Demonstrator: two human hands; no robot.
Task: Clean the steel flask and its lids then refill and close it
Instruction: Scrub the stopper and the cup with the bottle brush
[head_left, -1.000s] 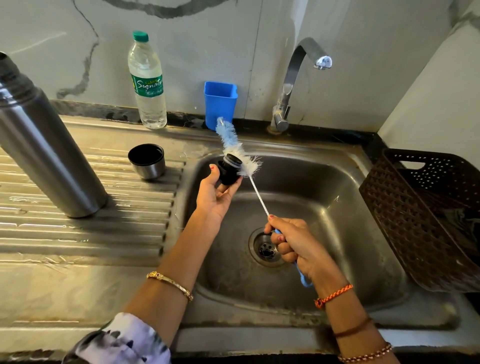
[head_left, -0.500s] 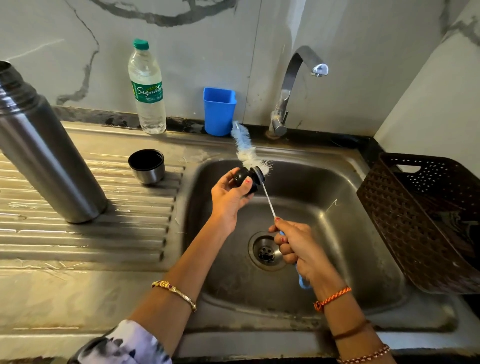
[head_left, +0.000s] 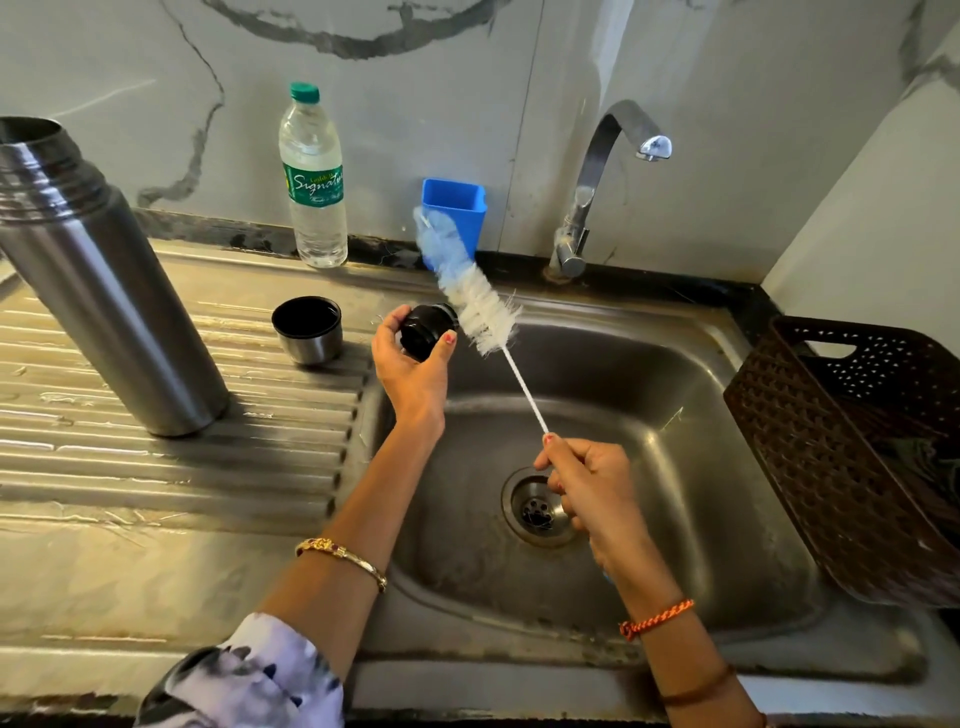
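Stopper (head_left: 427, 332) gripped in left hand (head_left: 410, 366); brush (head_left: 470, 288) bristles touching it.

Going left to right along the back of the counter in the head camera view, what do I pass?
Steel flask → cup lid → water bottle → blue cup → tap → brown basket.

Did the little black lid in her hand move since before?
Yes. The left hand has carried the black lid leftward, from over the sink basin to its left edge, nearer the steel cup.
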